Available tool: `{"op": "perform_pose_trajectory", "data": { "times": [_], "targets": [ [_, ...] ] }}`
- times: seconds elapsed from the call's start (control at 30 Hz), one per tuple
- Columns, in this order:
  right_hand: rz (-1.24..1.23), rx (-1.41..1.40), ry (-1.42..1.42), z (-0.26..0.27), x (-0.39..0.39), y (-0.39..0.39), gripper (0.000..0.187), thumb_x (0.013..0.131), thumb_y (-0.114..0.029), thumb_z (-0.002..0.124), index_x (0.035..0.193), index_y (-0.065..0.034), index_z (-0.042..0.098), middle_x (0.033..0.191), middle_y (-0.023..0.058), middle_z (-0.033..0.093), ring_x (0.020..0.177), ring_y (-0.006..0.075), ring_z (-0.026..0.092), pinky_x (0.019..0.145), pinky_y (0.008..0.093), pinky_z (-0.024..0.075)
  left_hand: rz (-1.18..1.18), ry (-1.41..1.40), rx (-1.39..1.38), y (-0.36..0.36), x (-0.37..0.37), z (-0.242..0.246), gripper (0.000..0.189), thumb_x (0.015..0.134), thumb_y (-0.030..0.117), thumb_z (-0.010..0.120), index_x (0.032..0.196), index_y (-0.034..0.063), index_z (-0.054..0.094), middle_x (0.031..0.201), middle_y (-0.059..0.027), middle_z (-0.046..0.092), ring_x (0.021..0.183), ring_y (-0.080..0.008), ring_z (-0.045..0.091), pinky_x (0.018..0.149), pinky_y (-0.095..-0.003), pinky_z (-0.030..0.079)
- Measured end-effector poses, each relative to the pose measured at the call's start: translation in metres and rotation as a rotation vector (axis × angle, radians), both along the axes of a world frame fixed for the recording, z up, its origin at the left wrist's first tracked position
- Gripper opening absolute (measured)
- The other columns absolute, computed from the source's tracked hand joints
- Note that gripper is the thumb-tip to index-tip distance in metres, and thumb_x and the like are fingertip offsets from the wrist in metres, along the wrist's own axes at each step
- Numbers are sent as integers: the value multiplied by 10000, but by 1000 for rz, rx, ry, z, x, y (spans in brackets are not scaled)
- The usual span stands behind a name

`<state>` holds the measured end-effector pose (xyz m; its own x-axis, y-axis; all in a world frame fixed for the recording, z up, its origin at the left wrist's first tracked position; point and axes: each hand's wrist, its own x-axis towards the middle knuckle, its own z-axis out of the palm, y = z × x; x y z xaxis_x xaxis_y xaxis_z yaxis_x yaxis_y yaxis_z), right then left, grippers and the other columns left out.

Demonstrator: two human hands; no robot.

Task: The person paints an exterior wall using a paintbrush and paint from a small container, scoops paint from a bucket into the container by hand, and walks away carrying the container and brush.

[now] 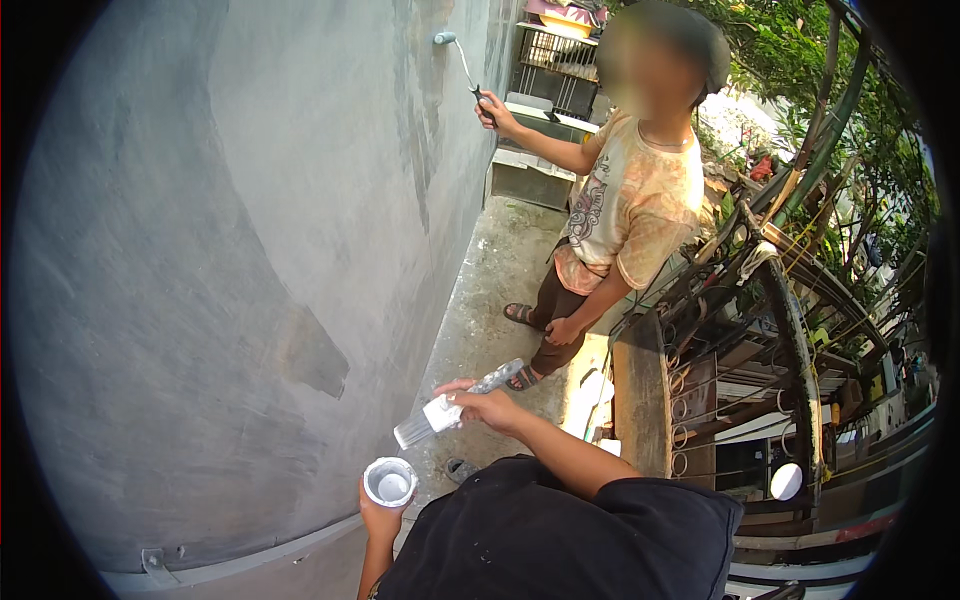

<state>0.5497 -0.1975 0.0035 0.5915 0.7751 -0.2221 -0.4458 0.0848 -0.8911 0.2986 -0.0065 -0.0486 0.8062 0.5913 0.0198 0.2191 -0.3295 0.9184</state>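
Note:
My right hand (487,406) grips a wide paintbrush (441,417) near its ferrule. The brush is smeared with pale paint; its bristles point down and left, its handle up and right. Below the bristles, my left hand (381,516) holds a small round container (390,482) upright, with pale grey paint inside and paint around its rim. A gap separates the brush from the container. To the left rises a grey wall (247,247) with lighter coated areas and darker patches.
A co-worker (630,202) stands ahead on the concrete walkway (480,292), holding a paint roller (445,37) against the wall. Beyond stands a shelf with glass tanks (529,184). A wooden board (642,397) and a pole railing (795,337) line the right side.

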Motion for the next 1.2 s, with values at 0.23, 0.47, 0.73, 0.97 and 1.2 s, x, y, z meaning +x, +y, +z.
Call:
{"op": "perform_pose_trajectory", "data": {
  "times": [0.23, 0.47, 0.73, 0.97, 1.2],
  "targets": [
    [-955, 186, 50, 19, 144, -121, 257, 965, -231, 553, 1146, -57, 610, 954, 148, 704, 733, 216, 662, 655, 311, 531, 32, -12, 35, 6, 1, -8, 812, 573, 107, 958, 1262, 25, 536, 1146, -130, 675, 1056, -269, 657, 920, -378, 514],
    [-824, 25, 216, -46, 114, -136, 281, 968, -236, 516, 1154, -46, 608, 962, 164, 722, 751, 219, 679, 665, 320, 544, 34, 3, 7, 5, 18, -13, 802, 580, 118, 960, 1253, 27, 534, 1138, -126, 674, 1047, -274, 657, 921, -381, 514],
    [-323, -149, 236, -75, 77, -89, 338, 924, -179, 473, 1165, -14, 644, 877, 100, 693, 690, 171, 628, 608, 289, 503, -11, 51, -14, 3, 45, -10, 802, 574, 91, 941, 1257, 23, 527, 1151, -123, 662, 1059, -255, 641, 937, -381, 501],
    [-655, -114, -7, -49, 120, -107, 478, 855, -119, 456, 1294, 9, 595, 762, 51, 608, 632, 135, 563, 536, 274, 442, -1, 10, -40, -1, 60, 3, 796, 569, 48, 930, 1256, 24, 526, 1148, -116, 662, 1066, -253, 639, 940, -380, 501],
    [-1113, -131, -481, -23, 197, -204, 533, 867, -89, 443, 1383, 2, 543, 741, 22, 549, 598, 108, 511, 519, 255, 431, 3, 29, -71, -8, 67, -9, 798, 569, 67, 935, 1253, 18, 527, 1149, -116, 661, 1067, -251, 640, 940, -384, 501]
  ]
}}
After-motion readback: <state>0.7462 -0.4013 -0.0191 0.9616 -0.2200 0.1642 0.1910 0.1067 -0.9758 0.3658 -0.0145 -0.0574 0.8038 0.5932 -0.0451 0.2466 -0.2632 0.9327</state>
